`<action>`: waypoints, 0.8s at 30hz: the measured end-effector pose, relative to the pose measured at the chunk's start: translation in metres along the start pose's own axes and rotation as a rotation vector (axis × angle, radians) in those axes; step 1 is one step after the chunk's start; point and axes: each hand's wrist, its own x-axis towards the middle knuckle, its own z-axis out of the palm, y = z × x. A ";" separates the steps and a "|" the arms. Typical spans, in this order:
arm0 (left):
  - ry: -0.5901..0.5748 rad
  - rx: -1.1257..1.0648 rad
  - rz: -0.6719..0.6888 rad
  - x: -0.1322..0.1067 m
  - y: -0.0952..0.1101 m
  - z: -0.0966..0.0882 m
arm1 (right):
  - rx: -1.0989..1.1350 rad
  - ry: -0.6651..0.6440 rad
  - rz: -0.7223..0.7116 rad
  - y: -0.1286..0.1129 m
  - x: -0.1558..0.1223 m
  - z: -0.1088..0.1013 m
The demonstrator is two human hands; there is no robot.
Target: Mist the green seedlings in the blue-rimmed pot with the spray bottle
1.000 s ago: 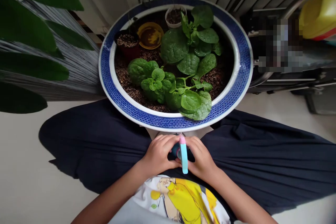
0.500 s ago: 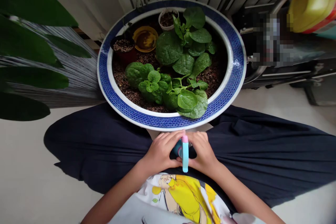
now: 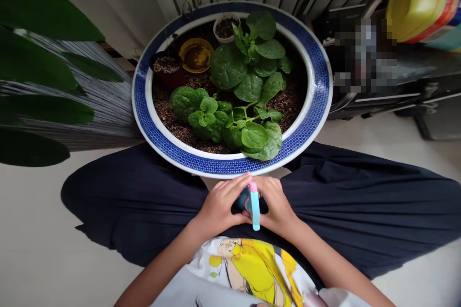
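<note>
Both my hands meet low in the middle, just below the rim of a big round planter (image 3: pixel 309 120) with a blue patterned band. My left hand (image 3: pixel 219 206) and my right hand (image 3: pixel 277 206) are both closed around a small light-blue tool with a pink tip (image 3: pixel 254 204), which stands between them; its lower part is hidden by my fingers. Leafy green plants (image 3: pixel 248 105) grow in the dark soil of the planter. My legs in dark cloth spread to both sides of it.
Inside the planter at the back stand a yellow bowl (image 3: pixel 196 55), a small dark pot (image 3: pixel 167 64) and a small white pot (image 3: pixel 225 29). Large dark leaves (image 3: pixel 36 62) hang at the left. A railing runs behind; a yellow container (image 3: pixel 421 5) sits top right.
The view has shifted a little, so the planter sits slightly left and lower. My hands with the blue tool have risen a bit toward the planter's rim.
</note>
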 end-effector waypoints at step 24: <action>-0.035 -0.138 -0.058 0.005 -0.001 0.003 | -0.069 0.088 -0.080 0.000 0.000 0.005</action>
